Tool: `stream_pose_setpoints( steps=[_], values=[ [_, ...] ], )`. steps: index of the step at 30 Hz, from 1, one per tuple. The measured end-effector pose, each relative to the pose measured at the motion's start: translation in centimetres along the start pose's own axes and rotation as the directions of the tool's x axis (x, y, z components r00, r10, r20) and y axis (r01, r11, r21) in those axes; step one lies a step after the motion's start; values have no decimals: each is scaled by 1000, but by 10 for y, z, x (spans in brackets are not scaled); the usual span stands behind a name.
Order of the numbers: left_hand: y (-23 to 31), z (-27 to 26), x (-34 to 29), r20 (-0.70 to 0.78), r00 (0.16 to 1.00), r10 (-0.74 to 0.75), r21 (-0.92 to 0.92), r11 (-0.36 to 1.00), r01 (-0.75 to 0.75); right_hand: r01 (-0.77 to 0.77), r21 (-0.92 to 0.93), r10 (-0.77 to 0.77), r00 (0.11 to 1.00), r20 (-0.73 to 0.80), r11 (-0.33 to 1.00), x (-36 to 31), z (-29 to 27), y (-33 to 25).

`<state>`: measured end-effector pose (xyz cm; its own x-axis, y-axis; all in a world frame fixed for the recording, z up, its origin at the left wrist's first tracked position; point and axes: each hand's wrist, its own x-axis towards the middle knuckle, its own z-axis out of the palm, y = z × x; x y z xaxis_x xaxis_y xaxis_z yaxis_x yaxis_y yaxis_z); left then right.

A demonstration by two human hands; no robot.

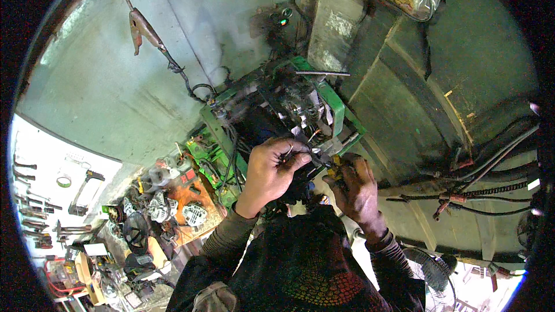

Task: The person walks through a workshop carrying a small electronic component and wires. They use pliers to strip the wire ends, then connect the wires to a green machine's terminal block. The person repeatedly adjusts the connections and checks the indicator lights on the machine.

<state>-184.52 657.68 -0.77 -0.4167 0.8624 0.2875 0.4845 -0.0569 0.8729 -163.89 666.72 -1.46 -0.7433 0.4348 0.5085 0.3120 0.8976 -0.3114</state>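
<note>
My left hand (272, 167) is closed, pinching thin wires (300, 149) at the front of a green metal frame (332, 104) that holds a dark electrical unit (289, 104) with exposed windings. My right hand (355, 185) is just right of it, fingers curled around a small yellow-handled tool (334, 169) pointed at the same spot. The two hands nearly touch. What lies beneath them is hidden. My dark patterned shirt (300, 260) fills the lower middle.
A large red clamp on a black cable (144, 30) hangs at upper left. Alternators and parts (167, 205) crowd a bench at lower left, with hand tools (34, 202) on a white wall. Black hoses and a chain (491, 188) run at right; a fan (430, 271) stands low right.
</note>
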Motion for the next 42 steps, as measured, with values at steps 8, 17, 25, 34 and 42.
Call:
stream_pose_setpoints(
  steps=[8,17,25,34,42],
  values=[
    [-1,5,-4,77,989,-123,12,992,122,-235,572,185,972,145,786,-7,7,11],
    [-43,52,-21,-153,988,8,74,997,4,-440,289,332,874,355,850,-38,28,22],
    [-73,69,-26,-235,968,91,196,980,-45,-318,-281,369,916,155,906,-46,53,-6],
    [-68,59,-16,-272,959,-81,-58,996,68,-589,151,586,807,66,794,-40,45,23],
    [-72,36,-23,3,944,-331,-920,368,132,-850,502,662,471,583,163,-54,97,37]
  ],
)
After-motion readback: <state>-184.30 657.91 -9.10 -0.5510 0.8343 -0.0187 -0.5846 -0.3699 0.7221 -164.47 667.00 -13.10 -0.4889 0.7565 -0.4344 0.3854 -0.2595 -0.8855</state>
